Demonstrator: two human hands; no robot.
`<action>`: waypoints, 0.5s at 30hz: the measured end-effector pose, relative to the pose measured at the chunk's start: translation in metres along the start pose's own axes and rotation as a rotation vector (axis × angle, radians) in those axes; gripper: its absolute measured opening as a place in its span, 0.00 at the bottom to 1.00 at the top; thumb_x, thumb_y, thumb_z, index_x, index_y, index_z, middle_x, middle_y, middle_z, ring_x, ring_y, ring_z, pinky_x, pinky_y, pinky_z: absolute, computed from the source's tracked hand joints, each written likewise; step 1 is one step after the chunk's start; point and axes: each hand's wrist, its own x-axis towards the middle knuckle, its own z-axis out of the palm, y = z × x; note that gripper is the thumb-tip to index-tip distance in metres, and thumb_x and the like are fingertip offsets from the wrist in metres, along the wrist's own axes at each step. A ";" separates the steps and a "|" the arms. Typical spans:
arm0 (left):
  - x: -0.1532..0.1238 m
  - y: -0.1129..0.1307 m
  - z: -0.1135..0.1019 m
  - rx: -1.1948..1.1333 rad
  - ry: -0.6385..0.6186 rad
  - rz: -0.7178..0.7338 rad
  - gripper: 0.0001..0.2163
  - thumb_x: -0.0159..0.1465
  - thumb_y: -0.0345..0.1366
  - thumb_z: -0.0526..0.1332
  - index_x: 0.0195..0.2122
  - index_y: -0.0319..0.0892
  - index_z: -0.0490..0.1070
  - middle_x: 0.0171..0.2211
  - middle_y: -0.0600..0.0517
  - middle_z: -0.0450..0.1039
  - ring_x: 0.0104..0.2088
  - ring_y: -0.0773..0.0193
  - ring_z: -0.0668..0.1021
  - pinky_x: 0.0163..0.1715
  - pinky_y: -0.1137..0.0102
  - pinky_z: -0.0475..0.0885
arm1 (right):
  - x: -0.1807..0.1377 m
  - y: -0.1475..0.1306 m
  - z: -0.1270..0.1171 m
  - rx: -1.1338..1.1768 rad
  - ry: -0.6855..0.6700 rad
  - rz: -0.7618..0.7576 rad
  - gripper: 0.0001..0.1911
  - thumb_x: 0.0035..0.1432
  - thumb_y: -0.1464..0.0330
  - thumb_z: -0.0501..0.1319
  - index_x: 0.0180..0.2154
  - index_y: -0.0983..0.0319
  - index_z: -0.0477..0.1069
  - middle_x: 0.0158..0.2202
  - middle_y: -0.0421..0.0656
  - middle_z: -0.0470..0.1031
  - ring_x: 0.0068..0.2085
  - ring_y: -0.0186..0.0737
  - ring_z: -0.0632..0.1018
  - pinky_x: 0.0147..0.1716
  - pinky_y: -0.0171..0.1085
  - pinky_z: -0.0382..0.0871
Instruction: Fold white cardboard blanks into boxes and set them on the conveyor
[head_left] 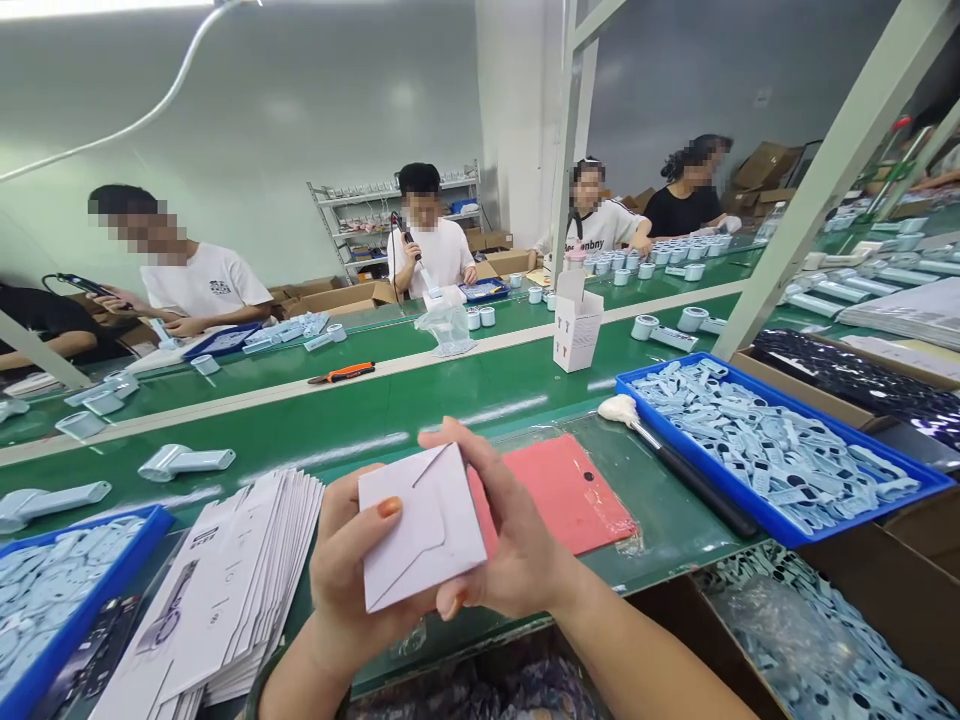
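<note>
Between my two hands is a white cardboard box (442, 500), its end with interlocking folded flaps turned up toward me. My left hand (337, 550) grips the left side, with the thumb lying across the flaps. My right hand (517, 540) wraps the right side, fingers over the far edge and a fingertip under the near corner. Behind the box, a red-pink sheet (559, 490) with a dark hole lies on the green bench. To the left of my hands is a stack of flattened white printed cartons (217, 580).
Blue trays of small light-blue parts stand at right (780, 440) and left (112, 550). A black-handled brush (697, 475), an open white box (577, 325) and orange-handled pliers (349, 372) lie further out. A slanted metal post (817, 190) rises at right. Several co-workers sit across the line.
</note>
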 end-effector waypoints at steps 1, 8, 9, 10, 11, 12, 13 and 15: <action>-0.001 0.005 0.000 -0.086 -0.027 -0.079 0.26 0.63 0.46 0.71 0.60 0.53 0.67 0.53 0.45 0.70 0.51 0.52 0.76 0.45 0.61 0.77 | -0.001 0.001 -0.002 -0.035 0.025 -0.028 0.52 0.56 0.42 0.71 0.73 0.49 0.52 0.63 0.51 0.69 0.61 0.53 0.73 0.61 0.52 0.71; 0.003 0.030 0.010 -0.791 0.062 -0.865 0.11 0.64 0.44 0.70 0.42 0.49 0.73 0.50 0.48 0.76 0.46 0.55 0.80 0.36 0.68 0.79 | -0.006 -0.007 -0.018 -0.325 -0.043 -0.208 0.52 0.55 0.49 0.74 0.73 0.52 0.53 0.57 0.51 0.71 0.55 0.53 0.77 0.55 0.50 0.75; 0.004 0.032 0.012 -0.829 0.073 -0.943 0.14 0.62 0.44 0.72 0.46 0.50 0.73 0.50 0.48 0.76 0.42 0.58 0.80 0.32 0.70 0.78 | -0.007 -0.008 -0.019 -0.352 -0.061 -0.207 0.52 0.56 0.49 0.73 0.73 0.52 0.52 0.56 0.51 0.71 0.55 0.53 0.77 0.55 0.51 0.74; 0.005 0.033 0.014 -0.863 0.062 -1.011 0.19 0.61 0.46 0.73 0.51 0.51 0.73 0.52 0.47 0.76 0.38 0.60 0.80 0.30 0.71 0.77 | -0.008 -0.009 -0.020 -0.368 -0.072 -0.202 0.52 0.56 0.49 0.73 0.73 0.52 0.52 0.56 0.51 0.72 0.56 0.54 0.77 0.56 0.51 0.74; 0.005 0.034 0.017 -0.890 0.044 -1.065 0.22 0.60 0.46 0.73 0.54 0.52 0.73 0.53 0.46 0.76 0.36 0.61 0.79 0.28 0.72 0.77 | -0.009 -0.010 -0.021 -0.379 -0.081 -0.198 0.52 0.56 0.49 0.73 0.73 0.52 0.52 0.57 0.52 0.72 0.56 0.54 0.77 0.56 0.52 0.74; 0.005 0.035 0.019 -0.907 0.030 -1.094 0.23 0.59 0.46 0.73 0.54 0.51 0.74 0.53 0.46 0.75 0.37 0.61 0.79 0.29 0.72 0.77 | -0.010 -0.010 -0.022 -0.390 -0.087 -0.193 0.52 0.56 0.49 0.73 0.73 0.52 0.52 0.56 0.52 0.72 0.56 0.55 0.77 0.55 0.52 0.74; 0.005 0.036 0.021 -0.912 0.021 -1.101 0.21 0.59 0.46 0.73 0.52 0.50 0.76 0.53 0.46 0.75 0.39 0.60 0.79 0.31 0.72 0.77 | -0.011 -0.011 -0.023 -0.403 -0.089 -0.185 0.52 0.56 0.50 0.73 0.73 0.52 0.52 0.56 0.52 0.72 0.55 0.55 0.77 0.54 0.52 0.74; 0.005 0.036 0.024 -0.893 0.021 -1.060 0.15 0.59 0.44 0.74 0.46 0.48 0.78 0.52 0.46 0.75 0.45 0.57 0.79 0.38 0.70 0.78 | -0.014 -0.012 -0.024 -0.426 -0.089 -0.168 0.50 0.58 0.49 0.71 0.73 0.51 0.51 0.56 0.52 0.72 0.55 0.55 0.77 0.52 0.52 0.75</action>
